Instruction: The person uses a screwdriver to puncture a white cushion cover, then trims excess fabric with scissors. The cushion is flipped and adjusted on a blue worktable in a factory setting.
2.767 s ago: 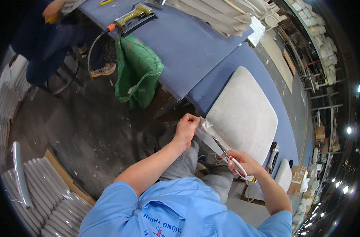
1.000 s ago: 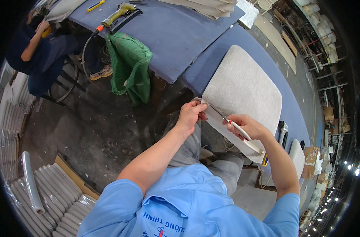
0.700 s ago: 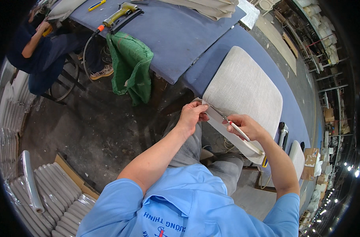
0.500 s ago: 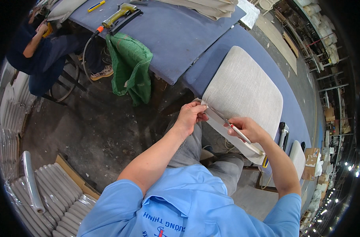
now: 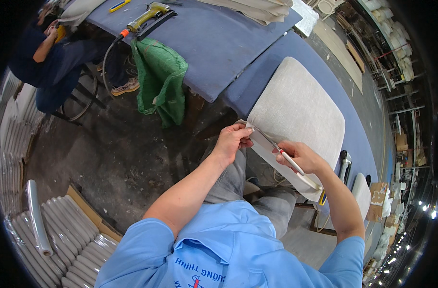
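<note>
Beige fabric-covered seat cushion (image 5: 298,113) lies at 1 o'clock on blue table (image 5: 214,43), my left hand (image 5: 232,141) pinching its corner fabric, right hand (image 5: 300,156) gripping thin red-handled tool (image 5: 287,156); loose pinch could let the tool slip and tear fabric.

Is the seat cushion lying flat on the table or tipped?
Flat: the cushion lies face up on the table, its near edge overhanging, where the left hand pinches it.

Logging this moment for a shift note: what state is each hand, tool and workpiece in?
left hand: pinching the cushion's corner fabric
right hand: gripping the thin tool
thin tool: tip at the cushion's edge
upholstered seat cushion: lying on the blue table, near edge overhanging
green bag: hanging off the table edge
yellow power tool: lying idle on the table
</note>
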Available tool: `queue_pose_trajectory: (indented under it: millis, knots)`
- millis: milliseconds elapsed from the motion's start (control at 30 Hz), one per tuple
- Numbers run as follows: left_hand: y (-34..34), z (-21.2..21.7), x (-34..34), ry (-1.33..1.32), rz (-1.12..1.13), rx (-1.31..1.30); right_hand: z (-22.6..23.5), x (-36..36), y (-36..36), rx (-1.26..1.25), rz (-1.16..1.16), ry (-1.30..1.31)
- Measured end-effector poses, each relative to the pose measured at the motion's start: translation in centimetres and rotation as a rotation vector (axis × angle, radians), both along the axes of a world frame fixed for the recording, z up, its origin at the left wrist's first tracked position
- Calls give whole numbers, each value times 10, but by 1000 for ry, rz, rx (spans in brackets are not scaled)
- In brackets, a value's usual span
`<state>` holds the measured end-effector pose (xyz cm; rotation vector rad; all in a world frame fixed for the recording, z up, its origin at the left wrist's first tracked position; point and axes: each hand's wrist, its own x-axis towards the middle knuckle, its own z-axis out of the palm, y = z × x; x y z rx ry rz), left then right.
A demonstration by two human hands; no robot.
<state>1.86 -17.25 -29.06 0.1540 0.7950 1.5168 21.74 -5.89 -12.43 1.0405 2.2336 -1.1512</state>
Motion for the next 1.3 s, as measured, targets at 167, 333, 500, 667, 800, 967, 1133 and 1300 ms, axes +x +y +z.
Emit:
queue_pose_trajectory:
  millis: [167, 333, 500, 667, 800, 967, 1133, 1300]
  knots:
    - [0, 0, 2, 16, 9, -5, 0, -3, -1, -6, -29, -37]
    - [1, 0, 7, 48, 43, -24, -1, -6, -2, 41, 8, 4]
    - [1, 1, 8, 49, 31, -43, -6, -8, 1, 24, -5, 62]
    - [0, 4, 7, 48, 13, -40, -13, -4, 2, 1, -18, 112]
    - [0, 3, 4, 53, 9, -25, -3, 1, 1, 105, 79, 51]
    - [-2, 8, 1, 107, -26, -40, 1, 1, 2, 134, 87, 16]
    - [-4, 10, 4, 141, 7, -18, -1, -3, 3, 100, 60, 16]
    - [-2, 9, 8, 87, 70, -6, 0, -7, 2, 109, 63, 21]
